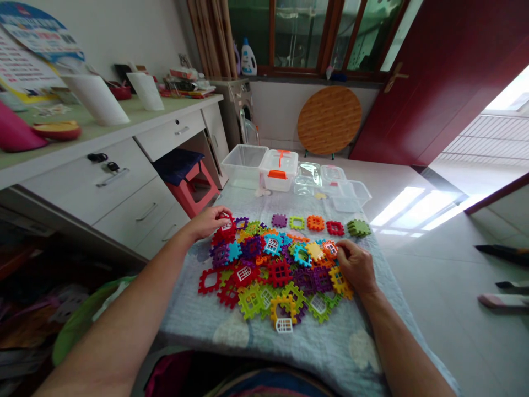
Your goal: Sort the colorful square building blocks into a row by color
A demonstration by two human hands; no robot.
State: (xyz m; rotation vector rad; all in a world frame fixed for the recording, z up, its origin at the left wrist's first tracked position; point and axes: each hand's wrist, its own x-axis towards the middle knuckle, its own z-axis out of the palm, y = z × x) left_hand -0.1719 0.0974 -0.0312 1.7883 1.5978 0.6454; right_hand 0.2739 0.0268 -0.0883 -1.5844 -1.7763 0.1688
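Observation:
A heap of interlocking plastic building tiles in many colours lies on the cloth-covered table, several with white window inserts. At the heap's far left edge, my left hand has its fingers bent round a red tile with a white window. On the right side, my right hand is closed, thumb and fingertips at the edge of an orange tile with a white window. A yellow tile lies just below that hand. Behind the heap runs a row: purple tile, lime frame, orange tile, red frame, green stack.
An open clear bin, a lidded box with orange latches and several clear containers stand along the table's far end. A red stool sits left, beside the white drawers. A round wooden board leans against the wall.

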